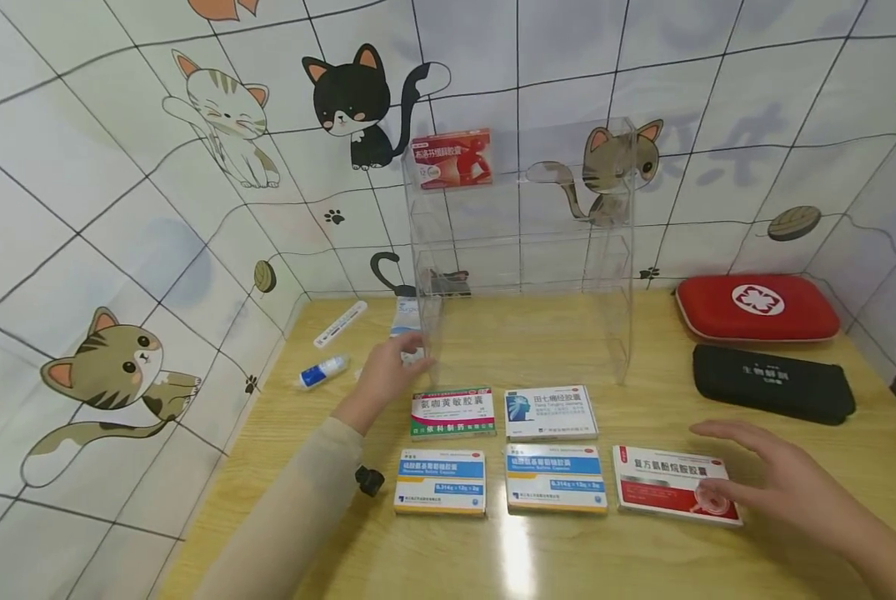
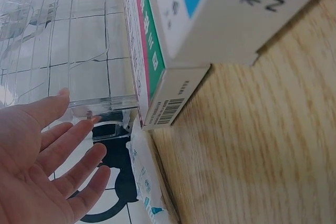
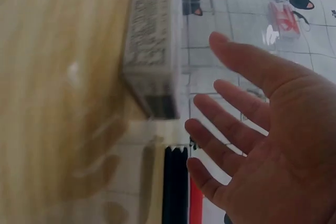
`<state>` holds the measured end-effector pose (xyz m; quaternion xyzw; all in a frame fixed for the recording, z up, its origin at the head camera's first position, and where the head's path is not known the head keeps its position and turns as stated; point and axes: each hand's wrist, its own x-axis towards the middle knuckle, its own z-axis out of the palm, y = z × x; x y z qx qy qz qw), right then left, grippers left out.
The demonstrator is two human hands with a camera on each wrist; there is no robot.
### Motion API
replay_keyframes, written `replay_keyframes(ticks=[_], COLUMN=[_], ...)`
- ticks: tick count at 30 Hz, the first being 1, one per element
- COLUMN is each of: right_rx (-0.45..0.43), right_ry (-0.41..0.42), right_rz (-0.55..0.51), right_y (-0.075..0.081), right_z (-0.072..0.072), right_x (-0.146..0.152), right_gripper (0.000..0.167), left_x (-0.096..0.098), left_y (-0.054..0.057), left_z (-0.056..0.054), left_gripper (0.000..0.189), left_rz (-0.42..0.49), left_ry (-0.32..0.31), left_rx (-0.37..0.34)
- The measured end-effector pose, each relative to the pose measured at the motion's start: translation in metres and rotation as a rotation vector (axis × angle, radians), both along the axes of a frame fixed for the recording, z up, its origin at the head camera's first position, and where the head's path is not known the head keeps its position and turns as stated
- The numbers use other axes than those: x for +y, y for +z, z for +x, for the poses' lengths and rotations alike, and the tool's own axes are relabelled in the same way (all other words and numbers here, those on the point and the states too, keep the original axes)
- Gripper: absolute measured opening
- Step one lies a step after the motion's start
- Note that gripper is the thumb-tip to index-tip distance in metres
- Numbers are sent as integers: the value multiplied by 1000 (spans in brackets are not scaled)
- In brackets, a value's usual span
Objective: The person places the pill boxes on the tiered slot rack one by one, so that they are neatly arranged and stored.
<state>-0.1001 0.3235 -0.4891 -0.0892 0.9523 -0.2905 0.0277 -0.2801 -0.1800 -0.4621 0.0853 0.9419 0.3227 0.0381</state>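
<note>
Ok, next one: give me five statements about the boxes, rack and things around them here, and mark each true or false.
1. A red ibuprofen capsule box sits in the top tier of the clear rack. True.
2. The red first-aid case lies left of the clear rack. False: it lies to the right, behind the black pouch.
3. Two matching glucosamine sulfate capsule boxes lie side by side. True.
4. The right grip is clenched round the red-and-white capsule box. False: its fingers are extended and hold nothing.
5. A blue-and-white tube lies to the left of the left grip. True.
</note>
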Motion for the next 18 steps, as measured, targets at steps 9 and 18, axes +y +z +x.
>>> replay_keyframes(ticks=[9,18], right_rx=[-116,-115], right_ry=[12,-69], right_rz=[-3,48], right_y=[-18,-10], right_z=[9,15], right_x=[7,11], right_gripper=[85,78], left_x=[-5,2], left_y=[8,6], left_z=[1,1], left_gripper=[48,47], left_rz=[-22,-17], left_ry=[-1,3], left_rx=[-12,-6])
